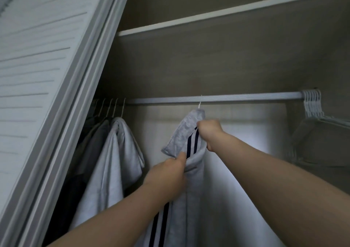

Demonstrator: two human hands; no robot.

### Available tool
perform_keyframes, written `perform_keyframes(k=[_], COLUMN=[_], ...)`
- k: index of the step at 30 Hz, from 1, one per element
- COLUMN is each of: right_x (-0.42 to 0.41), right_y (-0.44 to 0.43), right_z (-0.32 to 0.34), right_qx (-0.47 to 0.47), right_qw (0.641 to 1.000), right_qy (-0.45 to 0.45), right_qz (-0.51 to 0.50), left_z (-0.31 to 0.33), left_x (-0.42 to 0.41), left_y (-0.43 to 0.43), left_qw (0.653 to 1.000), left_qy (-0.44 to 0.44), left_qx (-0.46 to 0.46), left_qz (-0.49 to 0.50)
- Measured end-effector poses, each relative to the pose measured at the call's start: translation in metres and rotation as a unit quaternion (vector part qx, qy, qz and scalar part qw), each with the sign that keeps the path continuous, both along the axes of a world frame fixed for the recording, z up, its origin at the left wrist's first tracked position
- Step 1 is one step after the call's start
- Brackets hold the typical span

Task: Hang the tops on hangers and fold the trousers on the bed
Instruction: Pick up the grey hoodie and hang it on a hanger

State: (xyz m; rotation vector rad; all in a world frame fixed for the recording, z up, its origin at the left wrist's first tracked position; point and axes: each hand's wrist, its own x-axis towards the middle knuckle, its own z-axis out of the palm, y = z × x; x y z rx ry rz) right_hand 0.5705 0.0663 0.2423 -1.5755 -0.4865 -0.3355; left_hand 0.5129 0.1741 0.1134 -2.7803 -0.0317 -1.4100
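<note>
Wardrobe scene: striped top (182, 133) hung from rail (236, 96) by hanger hook (200, 104). Left hand (167, 174) and right hand (210, 133) both gripped its fabric. Hanging step seemed nearly done; next, straighten, release.

Both hands grip a grey top (181, 133) with dark stripes. The right hand (210, 133) grips it high up, just under the hanger hook (199, 103) on the rail (236, 97). The left hand (168, 173) pinches the fabric lower down. Left of the left hand hang other garments (117, 152). Right of the right hand, well apart, are white hangers (312, 104). A shelf (208, 16) runs above both hands.
</note>
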Motion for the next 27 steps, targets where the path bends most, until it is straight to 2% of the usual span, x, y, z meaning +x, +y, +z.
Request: perform_keyframes(k=[3, 6, 10, 12, 19, 23, 27], right_x=[0.005, -0.003, -0.027, -0.038, -0.04, -0.037, -0.033], right_y=[0.003, 0.001, 0.005, 0.012, 0.05, 0.067, 0.093], right_z=[-0.006, -0.013, -0.019, -0.022, -0.031, -0.033, -0.031], right_qx=[-0.033, -0.144, -0.372, -0.43, -0.386, -0.346, -0.313], right_qw=[0.999, 0.985, 0.916, 0.89, 0.903, 0.915, 0.926], right_qy=[-0.029, -0.089, -0.151, -0.151, -0.188, -0.196, -0.165], right_qz=[0.027, 0.026, -0.02, -0.017, 0.0, 0.069, 0.134], left_z=[-0.008, -0.015, -0.02, -0.019, -0.026, -0.023, -0.018], left_x=[0.006, 0.006, -0.004, -0.011, -0.039, -0.056, -0.077], left_y=[0.002, 0.011, 0.026, 0.03, 0.042, 0.055, 0.069], left_qw=[1.0, 0.998, 0.994, 0.992, 0.988, 0.98, 0.971], left_qy=[0.001, 0.024, 0.051, 0.059, 0.062, 0.068, 0.084], left_qx=[0.003, -0.009, -0.03, -0.038, -0.082, -0.077, -0.086], left_qz=[0.015, 0.051, 0.09, 0.101, 0.115, 0.17, 0.205])
